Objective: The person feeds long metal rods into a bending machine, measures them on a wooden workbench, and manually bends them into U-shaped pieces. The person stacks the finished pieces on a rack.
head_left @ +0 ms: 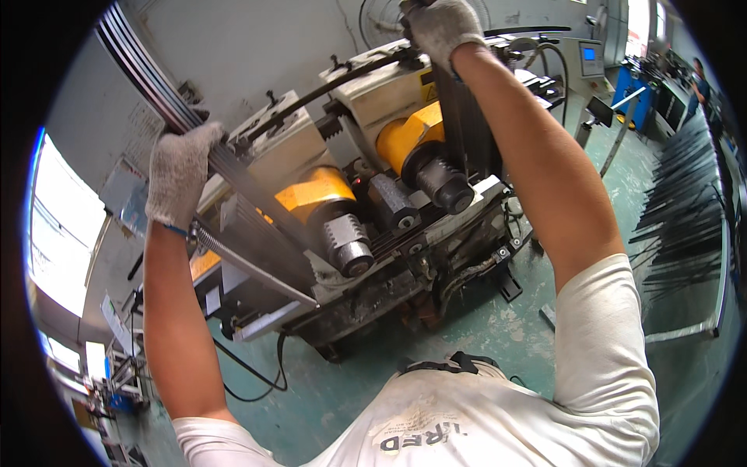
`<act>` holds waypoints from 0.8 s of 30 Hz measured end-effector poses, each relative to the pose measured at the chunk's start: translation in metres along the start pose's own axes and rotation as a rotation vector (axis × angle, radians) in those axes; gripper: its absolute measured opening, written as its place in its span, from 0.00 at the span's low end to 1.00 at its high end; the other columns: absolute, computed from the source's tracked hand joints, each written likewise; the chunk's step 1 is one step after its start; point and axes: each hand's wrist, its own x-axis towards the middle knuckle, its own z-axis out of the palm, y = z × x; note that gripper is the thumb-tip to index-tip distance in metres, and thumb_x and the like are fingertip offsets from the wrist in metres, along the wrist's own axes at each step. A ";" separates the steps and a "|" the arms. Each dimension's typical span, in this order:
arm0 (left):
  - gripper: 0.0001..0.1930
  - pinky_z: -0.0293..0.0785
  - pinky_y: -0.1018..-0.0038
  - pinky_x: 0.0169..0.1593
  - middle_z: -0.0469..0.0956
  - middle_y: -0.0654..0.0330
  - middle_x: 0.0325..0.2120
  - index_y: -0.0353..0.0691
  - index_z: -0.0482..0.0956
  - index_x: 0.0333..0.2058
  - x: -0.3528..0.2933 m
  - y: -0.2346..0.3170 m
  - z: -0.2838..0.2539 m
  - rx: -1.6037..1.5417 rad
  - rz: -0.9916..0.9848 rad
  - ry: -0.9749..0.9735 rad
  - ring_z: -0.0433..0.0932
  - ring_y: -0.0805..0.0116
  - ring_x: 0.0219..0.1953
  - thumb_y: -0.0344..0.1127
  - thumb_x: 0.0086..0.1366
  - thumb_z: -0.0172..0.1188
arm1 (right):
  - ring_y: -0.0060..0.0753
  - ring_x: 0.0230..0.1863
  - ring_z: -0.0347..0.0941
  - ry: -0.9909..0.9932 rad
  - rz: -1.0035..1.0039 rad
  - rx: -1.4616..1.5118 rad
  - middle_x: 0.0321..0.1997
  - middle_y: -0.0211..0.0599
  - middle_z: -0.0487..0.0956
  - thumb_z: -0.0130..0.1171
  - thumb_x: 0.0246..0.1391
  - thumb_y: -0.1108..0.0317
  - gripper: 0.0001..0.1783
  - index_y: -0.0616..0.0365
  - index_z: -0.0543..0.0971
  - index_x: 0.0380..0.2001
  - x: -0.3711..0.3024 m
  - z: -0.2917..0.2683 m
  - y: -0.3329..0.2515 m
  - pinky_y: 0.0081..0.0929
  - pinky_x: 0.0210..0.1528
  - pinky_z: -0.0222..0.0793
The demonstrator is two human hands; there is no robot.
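Note:
My left hand, in a grey-white knit glove, is wrapped round a bundle of long metal strips. The bundle runs from the upper left through my grip, and a grey, blurred length slants down toward the machine's front. Raised at the top centre, my right hand wears a matching glove and is closed. Dark long strips hang below it; its fingertips are partly hidden. Between my arms stands a machine with two yellow housings, each bearing a ridged metal spindle, the left and the right.
A dark bar crosses above the machine. A coiled hose passes beside my left wrist. Black cable loops onto the green floor. At right, a rack carries many thin dark rods; a control box and another person are farther back.

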 end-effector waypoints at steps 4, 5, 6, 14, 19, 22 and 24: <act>0.13 0.91 0.72 0.49 0.94 0.52 0.45 0.37 0.91 0.56 0.010 0.025 -0.005 0.162 0.116 -0.022 0.94 0.64 0.44 0.31 0.81 0.61 | 0.55 0.42 0.89 0.039 -0.029 -0.027 0.37 0.53 0.89 0.62 0.72 0.56 0.17 0.59 0.88 0.42 0.003 -0.020 0.002 0.49 0.46 0.83; 0.13 0.91 0.72 0.50 0.94 0.53 0.45 0.38 0.91 0.56 0.009 0.027 -0.005 0.061 0.003 -0.024 0.94 0.65 0.44 0.31 0.82 0.61 | 0.54 0.41 0.89 0.009 -0.015 0.006 0.36 0.52 0.89 0.62 0.72 0.56 0.17 0.59 0.88 0.42 0.003 -0.021 0.003 0.48 0.46 0.83; 0.12 0.91 0.72 0.50 0.94 0.54 0.45 0.38 0.91 0.55 0.009 0.027 -0.003 -0.040 -0.112 -0.023 0.94 0.65 0.45 0.32 0.82 0.61 | 0.48 0.37 0.88 0.093 -0.124 -0.056 0.32 0.48 0.88 0.62 0.72 0.57 0.17 0.60 0.88 0.40 0.003 -0.016 0.006 0.46 0.42 0.82; 0.13 0.90 0.69 0.50 0.94 0.54 0.41 0.41 0.92 0.54 0.007 0.027 0.004 -0.129 -0.246 -0.014 0.94 0.63 0.42 0.35 0.82 0.61 | 0.43 0.33 0.86 0.048 -0.065 -0.024 0.28 0.44 0.86 0.62 0.73 0.57 0.18 0.61 0.88 0.40 -0.008 -0.015 0.015 0.44 0.40 0.80; 0.11 0.89 0.68 0.42 0.91 0.58 0.35 0.45 0.93 0.47 -0.001 0.025 0.009 0.333 0.002 0.022 0.93 0.65 0.36 0.40 0.80 0.64 | 0.43 0.36 0.85 0.059 -0.052 0.079 0.32 0.45 0.87 0.60 0.74 0.57 0.19 0.64 0.87 0.42 -0.018 0.016 0.020 0.45 0.43 0.80; 0.04 0.88 0.62 0.37 0.88 0.55 0.28 0.49 0.91 0.37 0.005 0.047 0.004 0.724 0.093 0.132 0.91 0.59 0.31 0.37 0.68 0.69 | 0.36 0.35 0.84 0.030 0.093 0.136 0.33 0.42 0.87 0.66 0.72 0.60 0.15 0.64 0.88 0.43 -0.028 -0.003 -0.013 0.39 0.42 0.79; 0.04 0.88 0.57 0.36 0.85 0.52 0.23 0.44 0.85 0.26 -0.034 0.032 -0.020 0.808 0.180 0.251 0.89 0.50 0.28 0.33 0.60 0.67 | 0.35 0.33 0.81 -0.009 0.017 0.178 0.32 0.42 0.85 0.66 0.74 0.61 0.15 0.65 0.86 0.43 -0.050 -0.003 -0.021 0.38 0.38 0.77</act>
